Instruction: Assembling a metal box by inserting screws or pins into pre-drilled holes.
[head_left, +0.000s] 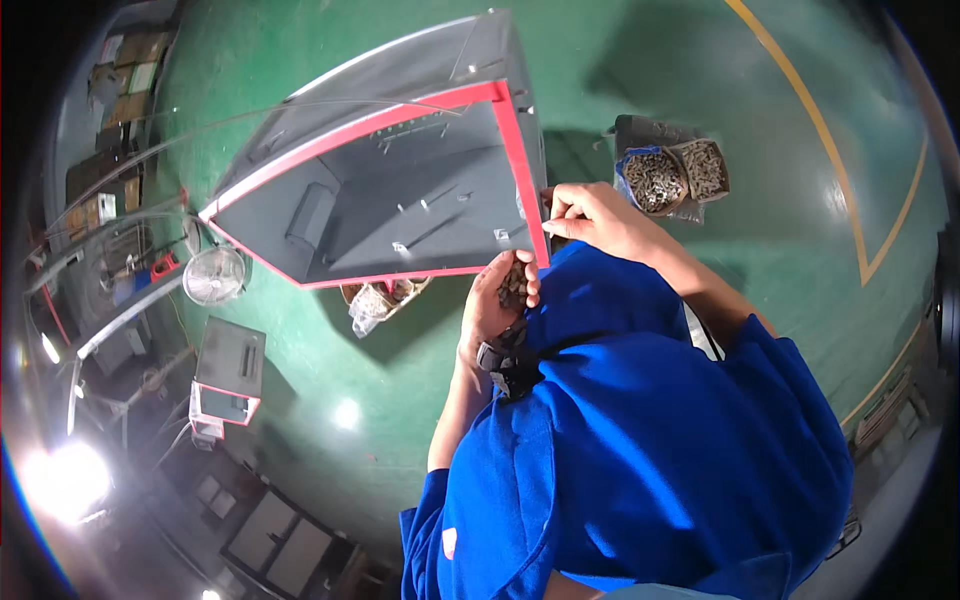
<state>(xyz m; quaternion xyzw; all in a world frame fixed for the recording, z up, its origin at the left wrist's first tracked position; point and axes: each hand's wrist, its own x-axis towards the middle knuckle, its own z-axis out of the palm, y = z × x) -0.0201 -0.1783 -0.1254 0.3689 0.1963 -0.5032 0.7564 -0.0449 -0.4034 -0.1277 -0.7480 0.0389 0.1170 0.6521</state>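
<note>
Right hand (590,215) pinches shut at the red edge of the grey cabinet (400,190), probably on a small screw, while the left hand (497,300), at seven o'clock just below, cups a heap of screws (514,285), fingers curled.

Place: a factory or assembly workshop.
Floor: green painted floor (400,60) with yellow lane lines (850,170) at the upper right.
Work: a large grey metal cabinet with red edge trim (400,170) at top centre.
Supplies: boxes of small metal fasteners (675,175) on the floor, upper right.
Surroundings: a fan (213,275) and a smaller grey cabinet (230,370) at the left.
</note>
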